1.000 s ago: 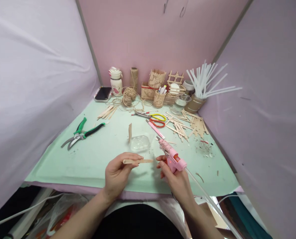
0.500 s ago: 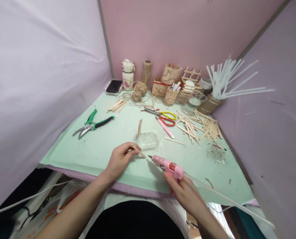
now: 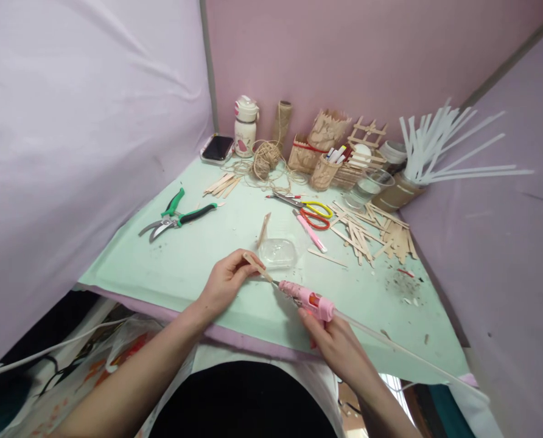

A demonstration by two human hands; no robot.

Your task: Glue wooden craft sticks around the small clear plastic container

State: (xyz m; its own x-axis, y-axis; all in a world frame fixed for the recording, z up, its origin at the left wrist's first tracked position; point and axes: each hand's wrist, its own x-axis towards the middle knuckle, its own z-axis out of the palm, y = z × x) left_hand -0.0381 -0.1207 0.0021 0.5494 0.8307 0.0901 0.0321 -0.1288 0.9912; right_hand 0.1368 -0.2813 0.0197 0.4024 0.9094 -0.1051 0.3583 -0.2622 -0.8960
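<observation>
Between the fingertips of my left hand (image 3: 228,278) is a short wooden craft stick (image 3: 259,267), tilted down to the right. My right hand (image 3: 333,337) is wrapped round the handle of a pink hot glue gun (image 3: 305,298), with a long pale glue stick (image 3: 390,344) trailing from its back. The gun's dark nozzle meets, or nearly meets, the stick's lower end. Just beyond the hands lies a clear plastic tray (image 3: 278,252), and a small wooden piece (image 3: 263,230) stands upright against its left side.
Green-handled pruning shears (image 3: 175,218) lie at left. Scissors (image 3: 315,213), a pink pen-like tool (image 3: 310,231) and scattered craft sticks (image 3: 356,234) are at right. Along the back stand a bottle (image 3: 246,128), twine (image 3: 265,159), a cup of water (image 3: 367,187) and a roll holding white glue sticks (image 3: 399,190).
The craft stick and the glue gun's nozzle have come together; a small gap showed between them before. The whole view has shifted slightly, so the table's things appear further right.
</observation>
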